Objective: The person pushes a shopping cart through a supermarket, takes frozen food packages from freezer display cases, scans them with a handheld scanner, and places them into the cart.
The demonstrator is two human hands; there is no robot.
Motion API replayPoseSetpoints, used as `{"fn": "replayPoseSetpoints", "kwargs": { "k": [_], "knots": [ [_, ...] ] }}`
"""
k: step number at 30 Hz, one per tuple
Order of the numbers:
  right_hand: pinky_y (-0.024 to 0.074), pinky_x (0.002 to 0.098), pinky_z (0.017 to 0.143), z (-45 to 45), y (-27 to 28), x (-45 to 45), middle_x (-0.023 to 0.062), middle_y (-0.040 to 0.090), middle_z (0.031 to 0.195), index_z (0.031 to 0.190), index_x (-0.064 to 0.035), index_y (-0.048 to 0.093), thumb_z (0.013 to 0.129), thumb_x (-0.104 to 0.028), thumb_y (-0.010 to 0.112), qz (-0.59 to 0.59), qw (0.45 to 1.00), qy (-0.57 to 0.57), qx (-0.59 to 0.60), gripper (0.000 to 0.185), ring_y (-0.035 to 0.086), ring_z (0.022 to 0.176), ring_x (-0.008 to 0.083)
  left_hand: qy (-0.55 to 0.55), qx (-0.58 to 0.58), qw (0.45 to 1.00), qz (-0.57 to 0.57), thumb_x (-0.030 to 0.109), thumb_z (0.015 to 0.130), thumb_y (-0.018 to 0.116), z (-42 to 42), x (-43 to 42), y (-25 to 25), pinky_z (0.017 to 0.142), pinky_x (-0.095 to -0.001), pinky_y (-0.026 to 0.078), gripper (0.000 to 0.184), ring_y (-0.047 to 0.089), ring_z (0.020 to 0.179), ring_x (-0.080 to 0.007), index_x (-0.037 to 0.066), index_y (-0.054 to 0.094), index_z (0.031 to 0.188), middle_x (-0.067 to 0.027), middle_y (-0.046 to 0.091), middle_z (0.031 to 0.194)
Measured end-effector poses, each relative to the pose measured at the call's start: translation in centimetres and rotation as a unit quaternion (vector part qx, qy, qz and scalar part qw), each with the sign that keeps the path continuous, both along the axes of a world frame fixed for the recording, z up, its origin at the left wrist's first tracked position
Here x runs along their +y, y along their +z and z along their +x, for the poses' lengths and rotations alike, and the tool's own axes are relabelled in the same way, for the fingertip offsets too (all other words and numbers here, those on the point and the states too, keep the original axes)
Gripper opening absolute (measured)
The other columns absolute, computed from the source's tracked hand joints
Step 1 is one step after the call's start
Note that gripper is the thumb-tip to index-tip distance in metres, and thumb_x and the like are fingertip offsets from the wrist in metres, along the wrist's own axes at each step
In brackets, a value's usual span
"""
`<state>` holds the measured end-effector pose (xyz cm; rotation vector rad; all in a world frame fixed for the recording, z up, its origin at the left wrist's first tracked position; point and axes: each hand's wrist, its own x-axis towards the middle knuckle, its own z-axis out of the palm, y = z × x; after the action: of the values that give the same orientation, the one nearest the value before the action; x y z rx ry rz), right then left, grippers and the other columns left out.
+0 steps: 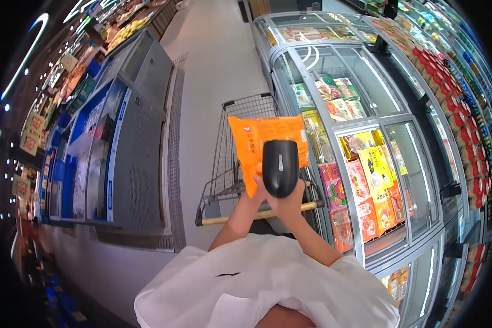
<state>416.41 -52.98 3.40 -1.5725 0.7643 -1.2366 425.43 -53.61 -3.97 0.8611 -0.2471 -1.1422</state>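
An orange plastic food bag (249, 136) is held up over the shopping cart (218, 156). My left hand (260, 189) grips the bag at its lower edge, with most of the fingers hidden behind it. In front of the bag is a black handheld barcode scanner (280, 169). My right hand (287, 200) is closed round the scanner below its head, which covers most of the fingers and the handle. The two hands are close together above the cart's handlebar (229, 220).
Glass-topped freezers (341, 131) with packaged foods run along the right, close to the cart. Across the aisle at left stand grey and blue display tanks (139, 158). The aisle floor (213, 65) stretches ahead. Red-lidded jars (452, 104) line the far right.
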Motion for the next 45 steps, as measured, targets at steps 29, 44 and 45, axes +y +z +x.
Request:
{"fn": "replayPoseSetpoints", "kwargs": {
  "k": [29,44,45],
  "knots": [
    [0.0475,0.0258,0.040,-5.7,3.9,-9.6,0.0128,0.063,0.062,0.119,0.0043,0.052,0.090,-0.027,0.068,0.360,0.899,0.248,0.023,0.045,0.060,0.045,0.0164,-0.034,0.239,0.935,-0.260,0.062,0.094,0.040,10.0,1.7,1.7,0.112,-0.0605,0.025,0.075,0.032,0.140,-0.0369,0.012,0.034,0.149,-0.0149,0.034,0.154],
    [0.0527,0.0428,0.065,2.4,3.3,-6.2,0.0148,0.069,0.077,0.104,-0.0008,0.059,0.071,-0.038,0.081,-0.033,0.968,0.063,0.243,0.054,0.068,0.073,0.0348,-0.006,0.275,0.938,-0.211,0.059,0.094,0.043,10.9,0.2,-2.2,0.112,-0.0583,0.027,0.073,0.036,0.138,-0.0370,0.011,0.036,0.147,-0.0147,0.035,0.153],
    [0.0533,0.0421,0.066,3.8,2.5,-5.6,0.0141,0.068,0.081,0.108,-0.0032,0.057,0.070,-0.036,0.083,-0.058,0.952,0.096,0.286,0.057,0.069,0.074,0.0338,0.062,0.212,0.968,-0.115,0.057,0.095,0.043,10.6,0.1,-2.6,0.112,-0.0545,0.029,0.068,0.039,0.136,-0.0351,0.011,0.039,0.145,-0.0145,0.041,0.149]
  ]
}}
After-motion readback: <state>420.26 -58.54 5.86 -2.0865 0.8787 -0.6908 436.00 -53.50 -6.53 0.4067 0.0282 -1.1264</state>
